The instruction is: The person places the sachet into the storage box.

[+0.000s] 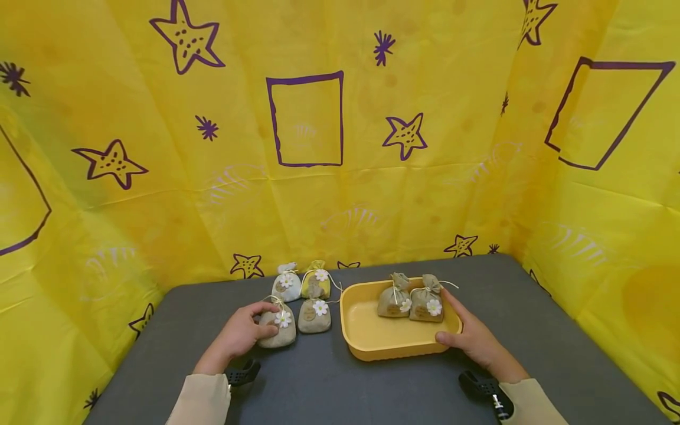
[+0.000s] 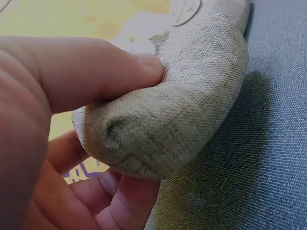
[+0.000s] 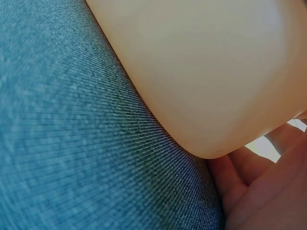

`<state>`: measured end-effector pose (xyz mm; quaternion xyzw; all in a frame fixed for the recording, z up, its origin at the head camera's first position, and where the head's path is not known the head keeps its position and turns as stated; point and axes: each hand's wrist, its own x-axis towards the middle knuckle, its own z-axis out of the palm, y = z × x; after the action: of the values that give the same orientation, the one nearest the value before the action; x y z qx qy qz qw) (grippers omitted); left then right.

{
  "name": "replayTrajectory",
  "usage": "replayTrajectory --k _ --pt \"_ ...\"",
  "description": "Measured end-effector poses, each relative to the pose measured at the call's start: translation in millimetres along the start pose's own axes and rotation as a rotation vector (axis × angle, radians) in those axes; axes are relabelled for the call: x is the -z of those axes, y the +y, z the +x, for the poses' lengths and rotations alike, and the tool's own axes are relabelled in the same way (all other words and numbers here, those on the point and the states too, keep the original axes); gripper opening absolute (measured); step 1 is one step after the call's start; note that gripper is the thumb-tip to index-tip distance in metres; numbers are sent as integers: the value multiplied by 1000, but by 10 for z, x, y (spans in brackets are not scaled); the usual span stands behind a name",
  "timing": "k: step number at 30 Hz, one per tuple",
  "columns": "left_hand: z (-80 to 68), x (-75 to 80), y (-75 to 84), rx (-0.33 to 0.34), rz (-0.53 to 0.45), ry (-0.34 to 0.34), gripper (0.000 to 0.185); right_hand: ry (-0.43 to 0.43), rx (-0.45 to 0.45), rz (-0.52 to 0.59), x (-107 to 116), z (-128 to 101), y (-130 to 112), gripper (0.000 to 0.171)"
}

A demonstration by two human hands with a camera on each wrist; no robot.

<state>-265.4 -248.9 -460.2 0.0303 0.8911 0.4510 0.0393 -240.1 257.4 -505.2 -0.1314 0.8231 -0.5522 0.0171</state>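
My left hand [image 1: 243, 330] grips a grey-beige cloth sachet [image 1: 281, 335] with a white flower on it. In the left wrist view the thumb [image 2: 110, 72] presses into the sachet's side [image 2: 192, 105], and the other fingers curl beneath. At the right, my right hand [image 1: 473, 339] holds the end of a yellow plastic tray [image 1: 366, 354], thumb at the front rim, fingers along the outer side. Two brown drawstring sachets stand inside the tray: a left one [image 1: 390, 302] and a right one [image 1: 425, 307], each with a flower. The right wrist view shows the tray wall [image 3: 206, 86] against the palm.
Beside the held sachet sits another grey-beige sachet [image 1: 314, 319]. Behind these stand a white sachet [image 1: 284, 289] and a yellow sachet [image 1: 310, 286]. All rest on a dark grey table [image 1: 340, 389], backed by a yellow patterned cloth [image 1: 329, 195].
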Motion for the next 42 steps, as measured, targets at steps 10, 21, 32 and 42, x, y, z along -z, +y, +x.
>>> replayTrajectory --k 10,21,32,42 --pt "-38 31 129 -22 -76 33 36 14 6 -6 -2 -1 0 99" --pt "-59 -1 178 -19 -61 32 35 10 2 -9 -4 -8 -14 100" --pt "-55 -50 377 -76 -182 76 33 9 7 -9 -3 -4 -12 99" --pt "100 -429 925 -224 -194 18 29 8 0 -21 6 1 -3 99"
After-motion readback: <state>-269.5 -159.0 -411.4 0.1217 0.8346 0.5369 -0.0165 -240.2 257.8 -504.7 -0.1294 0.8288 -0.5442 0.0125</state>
